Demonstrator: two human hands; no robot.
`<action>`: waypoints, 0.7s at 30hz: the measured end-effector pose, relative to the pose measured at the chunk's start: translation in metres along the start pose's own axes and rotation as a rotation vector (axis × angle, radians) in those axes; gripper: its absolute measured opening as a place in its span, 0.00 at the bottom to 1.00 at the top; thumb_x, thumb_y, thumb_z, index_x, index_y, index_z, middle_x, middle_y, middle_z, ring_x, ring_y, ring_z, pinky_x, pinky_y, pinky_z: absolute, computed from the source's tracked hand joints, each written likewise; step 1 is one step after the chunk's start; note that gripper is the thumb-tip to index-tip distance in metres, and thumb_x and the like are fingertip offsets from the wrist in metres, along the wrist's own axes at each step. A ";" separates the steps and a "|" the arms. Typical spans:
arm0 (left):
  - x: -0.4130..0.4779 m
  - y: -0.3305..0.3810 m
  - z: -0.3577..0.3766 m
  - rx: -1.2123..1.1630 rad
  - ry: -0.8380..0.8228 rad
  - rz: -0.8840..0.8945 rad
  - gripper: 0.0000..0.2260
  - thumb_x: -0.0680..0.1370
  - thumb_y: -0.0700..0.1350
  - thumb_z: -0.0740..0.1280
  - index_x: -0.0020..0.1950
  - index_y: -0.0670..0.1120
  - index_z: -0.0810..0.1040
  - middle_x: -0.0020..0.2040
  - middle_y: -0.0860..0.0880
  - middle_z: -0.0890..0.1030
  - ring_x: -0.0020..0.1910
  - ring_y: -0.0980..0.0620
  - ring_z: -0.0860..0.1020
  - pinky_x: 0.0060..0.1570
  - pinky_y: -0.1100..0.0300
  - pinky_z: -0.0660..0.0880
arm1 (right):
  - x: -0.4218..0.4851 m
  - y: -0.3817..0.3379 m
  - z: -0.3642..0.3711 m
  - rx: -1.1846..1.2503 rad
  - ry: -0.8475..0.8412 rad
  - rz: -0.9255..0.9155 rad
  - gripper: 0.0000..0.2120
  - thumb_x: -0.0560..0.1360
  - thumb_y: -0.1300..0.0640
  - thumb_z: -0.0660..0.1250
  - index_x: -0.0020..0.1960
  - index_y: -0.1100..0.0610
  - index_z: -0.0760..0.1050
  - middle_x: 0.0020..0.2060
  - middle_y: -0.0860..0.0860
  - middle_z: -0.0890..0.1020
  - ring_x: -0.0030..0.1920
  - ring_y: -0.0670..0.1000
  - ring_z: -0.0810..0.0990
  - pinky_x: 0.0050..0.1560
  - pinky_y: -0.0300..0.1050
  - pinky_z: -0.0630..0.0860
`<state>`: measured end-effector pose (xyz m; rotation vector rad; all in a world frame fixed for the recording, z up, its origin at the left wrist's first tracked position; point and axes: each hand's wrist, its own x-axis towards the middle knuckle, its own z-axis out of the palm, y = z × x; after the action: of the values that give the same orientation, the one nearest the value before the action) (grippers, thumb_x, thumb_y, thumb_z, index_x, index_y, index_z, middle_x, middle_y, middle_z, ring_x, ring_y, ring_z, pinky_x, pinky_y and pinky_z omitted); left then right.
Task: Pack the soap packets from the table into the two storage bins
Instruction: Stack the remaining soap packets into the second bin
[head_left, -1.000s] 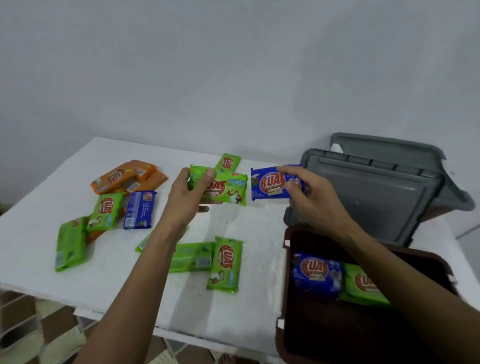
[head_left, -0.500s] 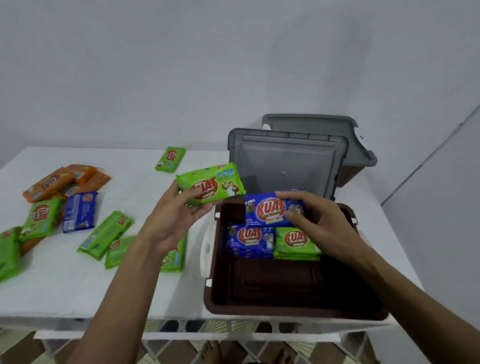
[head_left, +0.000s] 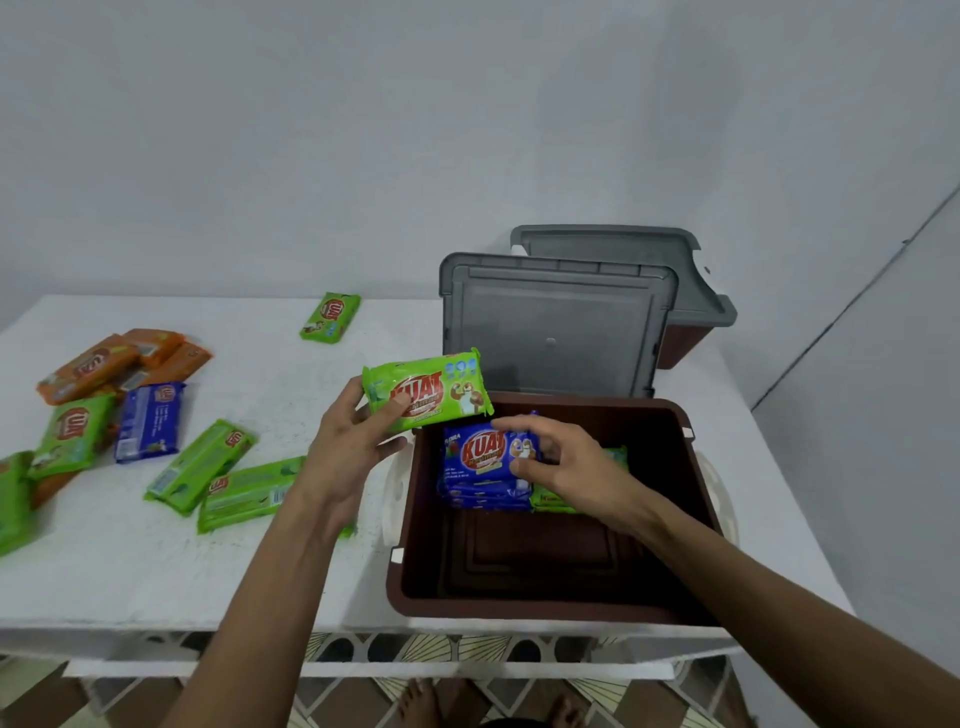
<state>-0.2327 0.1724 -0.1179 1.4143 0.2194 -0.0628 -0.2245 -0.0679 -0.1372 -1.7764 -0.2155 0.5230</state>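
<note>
My left hand (head_left: 353, 447) grips a green soap packet (head_left: 428, 391) just above the brown bin's far left corner. My right hand (head_left: 566, 465) is inside the open brown bin (head_left: 545, 605), fingers on a blue soap packet (head_left: 480, 454) lying on top of a blue stack at the bin's far side. Next to that stack a green packet (head_left: 553, 501) lies in the bin, mostly hidden under my right hand. The second bin (head_left: 685, 340) stands behind, its grey lid (head_left: 618, 249) raised. On the white table (head_left: 130, 571) lie loose green, blue and orange packets.
The brown bin's grey lid (head_left: 556, 327) stands upright behind it. Loose packets: orange pile (head_left: 119, 364), blue one (head_left: 150, 421), green ones (head_left: 200, 465), (head_left: 249, 491), (head_left: 70, 431), and a far green one (head_left: 330, 317). A wall rises behind and to the right.
My right hand lowered the blue packet from above the bin onto the blue stack inside. My left hand brought the green packet right, to the bin's rim.
</note>
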 end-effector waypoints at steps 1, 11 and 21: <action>0.000 -0.001 0.000 0.001 0.000 -0.006 0.12 0.77 0.44 0.67 0.61 0.48 0.76 0.53 0.49 0.83 0.53 0.51 0.81 0.49 0.57 0.74 | 0.003 0.002 0.001 -0.012 0.014 0.014 0.20 0.77 0.63 0.67 0.67 0.51 0.73 0.59 0.52 0.80 0.58 0.50 0.81 0.52 0.49 0.82; -0.001 -0.003 -0.001 0.004 -0.009 -0.022 0.09 0.77 0.44 0.68 0.58 0.48 0.77 0.47 0.53 0.84 0.45 0.58 0.81 0.42 0.64 0.74 | 0.007 0.014 0.007 -0.598 0.151 -0.006 0.21 0.77 0.51 0.68 0.69 0.51 0.72 0.59 0.53 0.80 0.55 0.49 0.80 0.46 0.44 0.83; 0.003 0.009 0.008 0.035 -0.052 -0.020 0.13 0.76 0.44 0.70 0.60 0.45 0.76 0.47 0.50 0.85 0.44 0.57 0.82 0.42 0.60 0.76 | 0.000 0.002 -0.003 -0.595 0.087 -0.010 0.19 0.80 0.51 0.63 0.70 0.51 0.70 0.60 0.50 0.78 0.59 0.48 0.79 0.44 0.34 0.79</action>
<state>-0.2275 0.1665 -0.1089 1.4438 0.1898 -0.1202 -0.2235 -0.0714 -0.1387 -2.3684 -0.3444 0.3945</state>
